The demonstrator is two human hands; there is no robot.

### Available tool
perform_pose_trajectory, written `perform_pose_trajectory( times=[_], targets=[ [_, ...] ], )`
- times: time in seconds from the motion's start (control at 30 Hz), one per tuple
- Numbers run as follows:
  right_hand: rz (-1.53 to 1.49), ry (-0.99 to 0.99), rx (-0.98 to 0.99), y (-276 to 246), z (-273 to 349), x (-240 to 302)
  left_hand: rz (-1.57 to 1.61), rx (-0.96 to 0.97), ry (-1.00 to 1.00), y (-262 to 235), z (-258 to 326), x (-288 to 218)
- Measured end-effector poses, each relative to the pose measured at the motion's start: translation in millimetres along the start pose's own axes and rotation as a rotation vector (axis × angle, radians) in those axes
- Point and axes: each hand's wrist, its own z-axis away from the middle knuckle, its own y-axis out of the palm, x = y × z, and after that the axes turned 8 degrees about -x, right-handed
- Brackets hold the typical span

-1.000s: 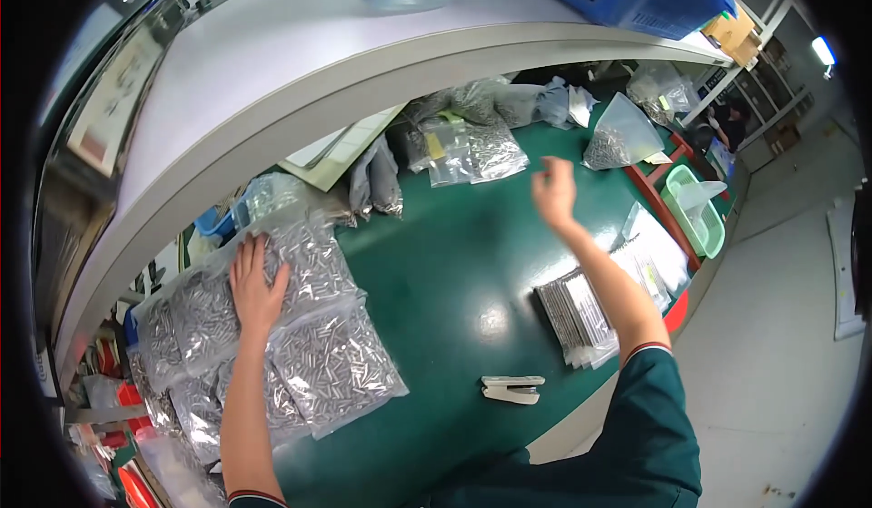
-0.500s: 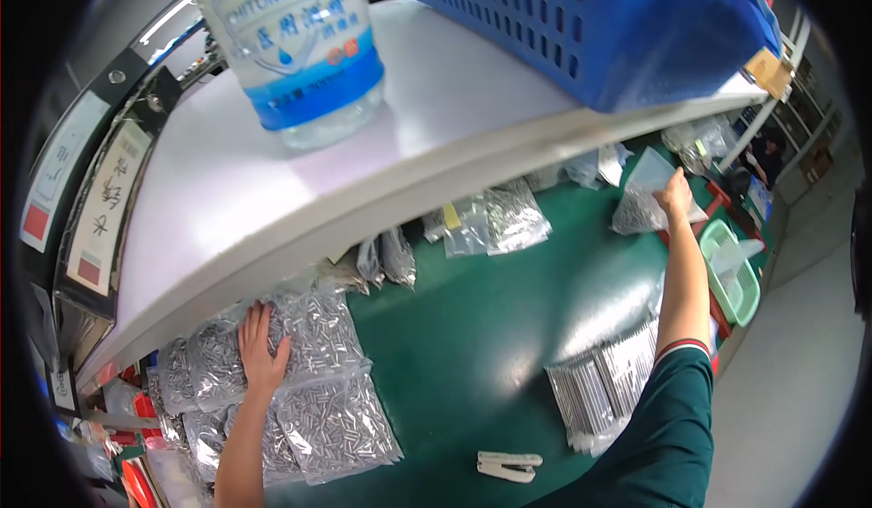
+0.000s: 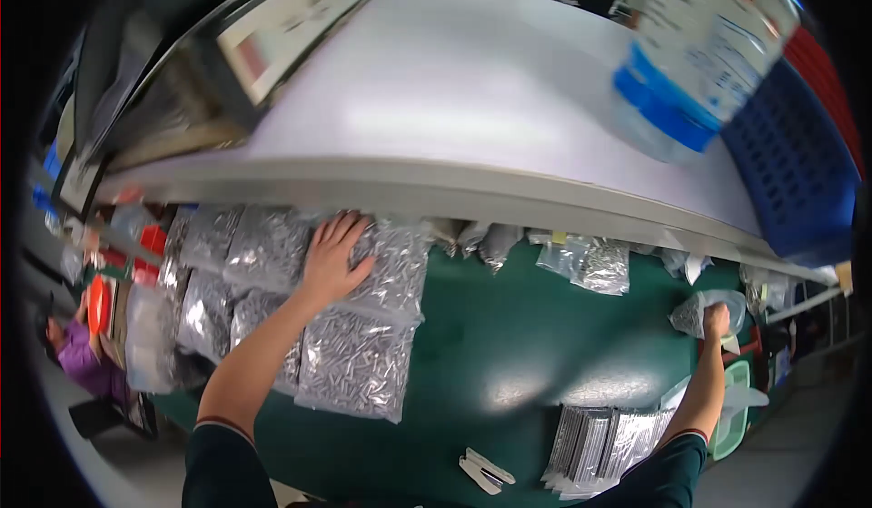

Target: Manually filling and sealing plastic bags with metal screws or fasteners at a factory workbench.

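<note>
My left hand (image 3: 334, 261) lies flat, fingers spread, on clear plastic bags packed with small metal pins. One such bag (image 3: 356, 363) is in the front row, and others are lined up beside and behind it. Far to the right, my right hand (image 3: 716, 319) is closed on a clear plastic bag (image 3: 688, 316) with small grey metal parts gathered at its left end. Its fingertips are partly hidden. Below my right forearm, a stack of silvery flat packs (image 3: 604, 444) rests on the green table (image 3: 481, 354).
Above the table runs a white shelf (image 3: 472, 99) carrying a bottle (image 3: 699, 63), a blue basket (image 3: 799, 163) and binders. A stapler (image 3: 486, 472) lies near the front edge. At right is a green basket (image 3: 732, 417); at far left, a person in purple (image 3: 86, 354).
The view has swung, so the shelf's bottle and blue basket now appear farther right. My left hand still rests on the bags, and my right hand keeps its hold on the bag of parts.
</note>
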Motion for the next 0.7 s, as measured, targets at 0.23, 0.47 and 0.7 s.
perform_pose_trajectory(
  times=[0.23, 0.47, 0.7],
  targets=[
    [-0.112, -0.085, 0.165, -63, 21, 39, 0.01, -0.052, -0.016, 10, 2, 12],
    [-0.399, -0.281, 0.312, -149, 107, 133, -0.016, -0.071, 0.015, 18, 0, 20],
    [-0.595, -0.361, 0.32, -250, 247, 243, -0.008, -0.284, -0.009, 11, 32, 8]
  ],
)
